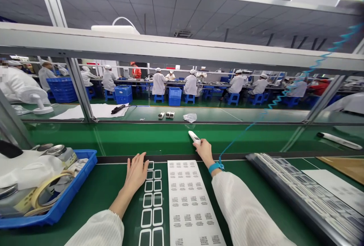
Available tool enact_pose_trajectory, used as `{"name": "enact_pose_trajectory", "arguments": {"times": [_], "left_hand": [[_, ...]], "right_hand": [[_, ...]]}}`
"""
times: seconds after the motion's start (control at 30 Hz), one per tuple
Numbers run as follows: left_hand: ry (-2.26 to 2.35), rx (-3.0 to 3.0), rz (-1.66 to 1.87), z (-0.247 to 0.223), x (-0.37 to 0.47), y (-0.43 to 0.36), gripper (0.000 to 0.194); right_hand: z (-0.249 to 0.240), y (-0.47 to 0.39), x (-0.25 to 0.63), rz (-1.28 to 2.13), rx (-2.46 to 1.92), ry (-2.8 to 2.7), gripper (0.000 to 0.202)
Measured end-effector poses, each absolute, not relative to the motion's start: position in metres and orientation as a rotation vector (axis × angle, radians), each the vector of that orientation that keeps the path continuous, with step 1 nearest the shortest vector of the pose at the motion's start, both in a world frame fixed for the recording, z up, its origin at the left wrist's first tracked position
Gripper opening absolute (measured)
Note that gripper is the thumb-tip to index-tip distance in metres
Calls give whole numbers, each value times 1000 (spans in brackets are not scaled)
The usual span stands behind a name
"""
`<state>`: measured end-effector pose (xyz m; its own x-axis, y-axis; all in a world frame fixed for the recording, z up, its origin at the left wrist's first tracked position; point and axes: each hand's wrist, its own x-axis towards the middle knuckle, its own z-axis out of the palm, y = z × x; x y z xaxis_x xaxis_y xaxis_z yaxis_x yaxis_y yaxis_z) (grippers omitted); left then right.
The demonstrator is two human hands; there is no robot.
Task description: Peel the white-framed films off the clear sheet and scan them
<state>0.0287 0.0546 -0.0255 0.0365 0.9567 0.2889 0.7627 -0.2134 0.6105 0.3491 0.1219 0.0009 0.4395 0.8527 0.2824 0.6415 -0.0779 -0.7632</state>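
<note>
My right hand [203, 150] grips a small white handheld device [194, 137] by its lower end, above the green strip behind the bench edge. A blue band circles that wrist. My left hand [137, 171] rests, fingers spread, by the upper end of a clear sheet of white rounded frames [148, 200]. Right of it lies a long white label sheet [186, 196] with rows of small dark print.
At left stands a blue tray [92, 158] with jars and tape. A dark tray of stacked parts [301, 196] lies at right. A blue coiled cord [281, 96] crosses the view. Metal posts frame the bench; several seated people work beyond.
</note>
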Motion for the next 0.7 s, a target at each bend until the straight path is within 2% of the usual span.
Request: {"name": "enact_pose_trajectory", "arguments": {"times": [0.13,0.5,0.7], "left_hand": [[1804,2099,875,-28,29,55,49],[1832,2106,871,-28,28,63,42],[1514,1855,1091,-18,23,61,43]], "right_hand": [[-11,121,350,285,-1691,-1258,42],[-34,62,358,170,-1467,-1401,25],[-36,64,361,191,-1420,-1435,18]]}}
